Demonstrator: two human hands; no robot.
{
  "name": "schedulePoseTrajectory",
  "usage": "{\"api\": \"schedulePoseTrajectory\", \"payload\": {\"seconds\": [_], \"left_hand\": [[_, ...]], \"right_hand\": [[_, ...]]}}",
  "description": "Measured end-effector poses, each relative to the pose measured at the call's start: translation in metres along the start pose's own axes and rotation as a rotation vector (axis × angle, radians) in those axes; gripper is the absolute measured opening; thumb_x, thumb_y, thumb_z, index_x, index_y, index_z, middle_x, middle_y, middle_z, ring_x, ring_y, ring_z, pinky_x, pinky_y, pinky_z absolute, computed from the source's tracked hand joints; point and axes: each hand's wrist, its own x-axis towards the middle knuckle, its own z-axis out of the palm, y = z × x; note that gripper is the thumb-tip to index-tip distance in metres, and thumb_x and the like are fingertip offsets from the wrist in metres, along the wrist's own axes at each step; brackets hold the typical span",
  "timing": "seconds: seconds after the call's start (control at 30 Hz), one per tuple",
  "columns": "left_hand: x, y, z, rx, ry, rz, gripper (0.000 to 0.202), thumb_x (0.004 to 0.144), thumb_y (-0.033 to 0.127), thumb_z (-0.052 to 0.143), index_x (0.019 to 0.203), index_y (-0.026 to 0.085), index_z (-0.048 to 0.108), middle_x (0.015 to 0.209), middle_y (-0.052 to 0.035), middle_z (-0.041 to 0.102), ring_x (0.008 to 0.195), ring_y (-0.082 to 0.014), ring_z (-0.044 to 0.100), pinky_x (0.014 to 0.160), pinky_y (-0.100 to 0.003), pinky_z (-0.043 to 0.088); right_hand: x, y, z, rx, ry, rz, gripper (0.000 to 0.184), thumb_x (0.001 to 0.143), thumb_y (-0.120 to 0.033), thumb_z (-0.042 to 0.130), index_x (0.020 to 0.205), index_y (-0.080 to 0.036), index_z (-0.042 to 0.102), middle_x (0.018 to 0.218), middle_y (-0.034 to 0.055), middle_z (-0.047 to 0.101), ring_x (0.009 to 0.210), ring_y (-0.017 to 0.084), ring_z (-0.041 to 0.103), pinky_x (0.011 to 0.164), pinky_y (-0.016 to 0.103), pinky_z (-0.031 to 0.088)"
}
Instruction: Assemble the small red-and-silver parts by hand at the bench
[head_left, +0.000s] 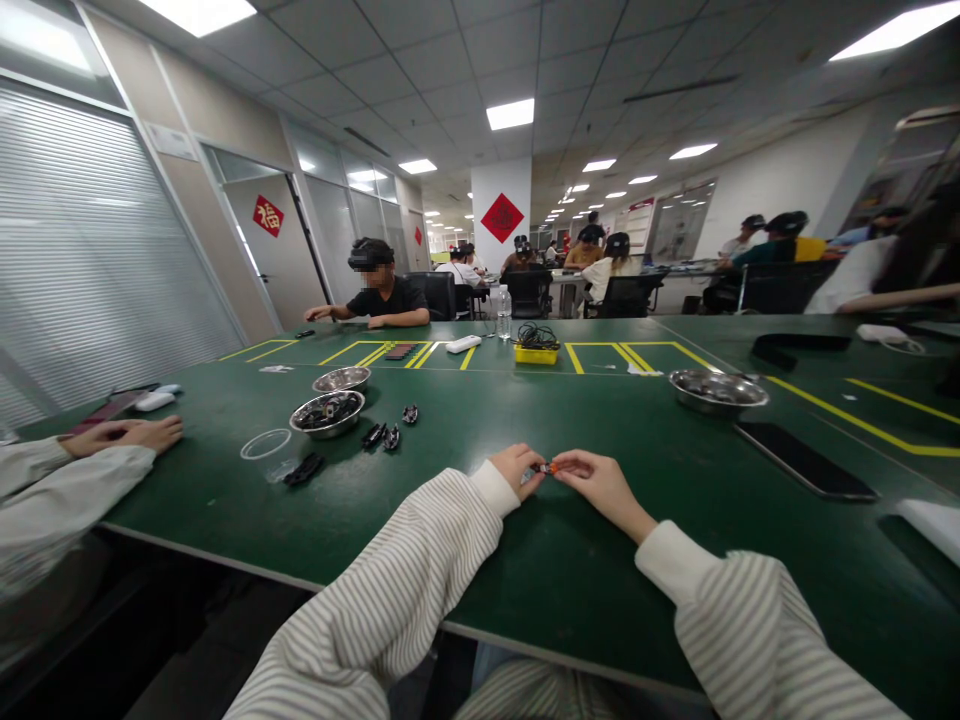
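Both my hands rest on the green table [570, 560] near its front edge, in striped sleeves. My left hand [516, 467] and my right hand [598, 482] pinch from either side a small part [547, 467], orange with a dark end, held between the fingertips just above the tabletop. Fingers of both hands are closed on it. To the left lie a few small black parts [388, 436] and another black piece [304, 468].
Two metal bowls [328, 412] and a clear round lid [265, 444] sit left of my hands. A third metal bowl [718, 390] and a black phone [804, 460] lie to the right. A yellow tray [535, 353] and bottle stand farther back. Another person's hands [127, 436] rest at the left edge.
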Motion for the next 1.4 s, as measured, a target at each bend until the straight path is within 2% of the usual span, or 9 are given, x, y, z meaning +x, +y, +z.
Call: {"api": "schedulePoseTrajectory", "payload": {"seconds": [0.37, 0.57, 0.8, 1.0, 1.13, 1.3, 1.4], "left_hand": [[0.001, 0.002, 0.005, -0.136, 0.036, -0.079, 0.016, 0.069, 0.02, 0.049, 0.083, 0.015, 0.056, 0.07, -0.0001, 0.053, 0.057, -0.0073, 0.046, 0.06, -0.02, 0.041], [0.001, 0.003, 0.007, -0.2, 0.029, -0.125, 0.017, 0.067, 0.017, 0.051, 0.083, 0.014, 0.056, 0.07, 0.0002, 0.055, 0.056, -0.0066, 0.046, 0.059, -0.019, 0.04], [0.003, -0.002, 0.012, -0.245, -0.001, -0.156, 0.018, 0.067, 0.021, 0.054, 0.084, 0.014, 0.058, 0.072, -0.0004, 0.057, 0.057, -0.007, 0.048, 0.06, -0.019, 0.042], [0.009, -0.006, 0.018, -0.312, 0.058, -0.208, 0.018, 0.067, 0.016, 0.055, 0.085, 0.014, 0.058, 0.077, -0.0013, 0.057, 0.06, -0.0068, 0.051, 0.062, -0.019, 0.044], [0.011, -0.006, 0.021, -0.355, 0.069, -0.22, 0.023, 0.069, 0.016, 0.052, 0.091, 0.016, 0.057, 0.08, -0.001, 0.058, 0.06, -0.0063, 0.052, 0.062, -0.019, 0.045], [0.011, -0.01, 0.018, -0.21, 0.025, -0.131, 0.023, 0.072, 0.021, 0.05, 0.095, 0.02, 0.057, 0.082, -0.0006, 0.058, 0.065, -0.0076, 0.053, 0.066, -0.019, 0.044], [0.011, -0.021, 0.011, -0.027, -0.029, -0.161, 0.021, 0.075, 0.026, 0.046, 0.092, 0.024, 0.058, 0.082, 0.0, 0.058, 0.071, -0.01, 0.054, 0.068, -0.02, 0.042]], "right_hand": [[0.003, 0.001, -0.002, 0.068, -0.006, 0.043, 0.023, 0.057, -0.031, 0.064, 0.071, -0.013, 0.063, 0.074, 0.0067, 0.065, 0.072, 0.019, 0.061, 0.074, 0.032, 0.047], [0.003, 0.003, -0.002, 0.149, -0.036, 0.091, 0.021, 0.056, -0.028, 0.065, 0.071, -0.012, 0.061, 0.074, 0.0068, 0.065, 0.071, 0.018, 0.061, 0.072, 0.03, 0.047], [0.001, -0.001, -0.001, 0.0, -0.024, 0.067, 0.019, 0.058, -0.029, 0.063, 0.066, -0.012, 0.062, 0.067, 0.0057, 0.064, 0.065, 0.017, 0.06, 0.065, 0.028, 0.047], [0.003, -0.001, -0.003, -0.108, 0.017, 0.051, 0.018, 0.062, -0.027, 0.058, 0.072, -0.013, 0.064, 0.072, 0.0066, 0.065, 0.067, 0.017, 0.059, 0.064, 0.027, 0.045], [0.003, 0.001, -0.004, -0.081, 0.006, 0.052, 0.021, 0.064, -0.027, 0.056, 0.077, -0.013, 0.063, 0.075, 0.0073, 0.065, 0.069, 0.017, 0.059, 0.063, 0.026, 0.045], [0.003, 0.004, -0.004, -0.065, -0.057, 0.095, 0.027, 0.065, -0.029, 0.055, 0.086, -0.012, 0.06, 0.076, 0.0068, 0.063, 0.066, 0.015, 0.058, 0.054, 0.023, 0.045], [0.003, 0.005, -0.003, -0.068, -0.094, 0.12, 0.03, 0.066, -0.027, 0.053, 0.092, -0.013, 0.058, 0.079, 0.0064, 0.063, 0.066, 0.014, 0.057, 0.052, 0.022, 0.044]]}}
